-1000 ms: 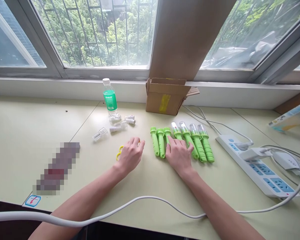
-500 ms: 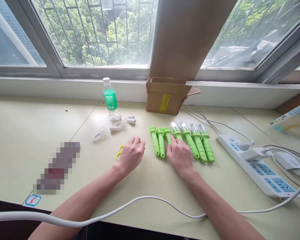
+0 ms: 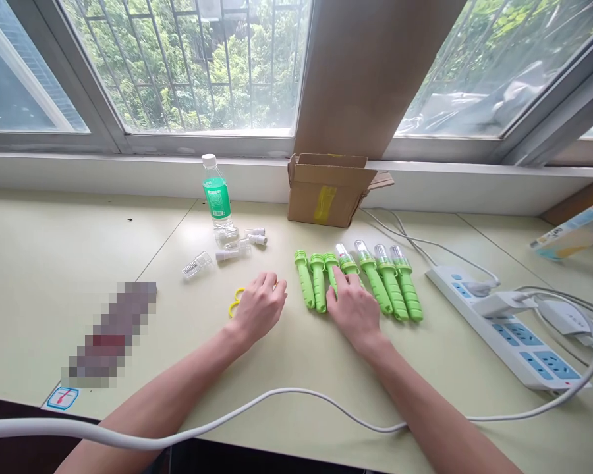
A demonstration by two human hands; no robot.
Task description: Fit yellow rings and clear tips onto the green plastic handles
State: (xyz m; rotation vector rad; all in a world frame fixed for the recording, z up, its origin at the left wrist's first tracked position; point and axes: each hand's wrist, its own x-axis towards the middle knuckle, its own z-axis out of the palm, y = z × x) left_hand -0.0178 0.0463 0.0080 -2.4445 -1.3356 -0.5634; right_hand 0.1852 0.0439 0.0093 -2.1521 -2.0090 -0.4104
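Several green plastic handles lie side by side on the pale green table; those on the right carry clear caps. My right hand lies flat on the middle of this row, fingers stretched over two of the handles. My left hand rests on the table to the left, fingers loosely curled over a yellow object of which only the looped end shows. Loose clear caps and small white parts lie beyond my left hand.
A water bottle with a green label and an open cardboard box stand by the window sill. A white power strip lies at the right, its white cable crossing my forearms. A blurred patch sits at the left.
My right hand has slid slightly left along the row of handles, nudging the capped one under it. My left hand has stayed in place.
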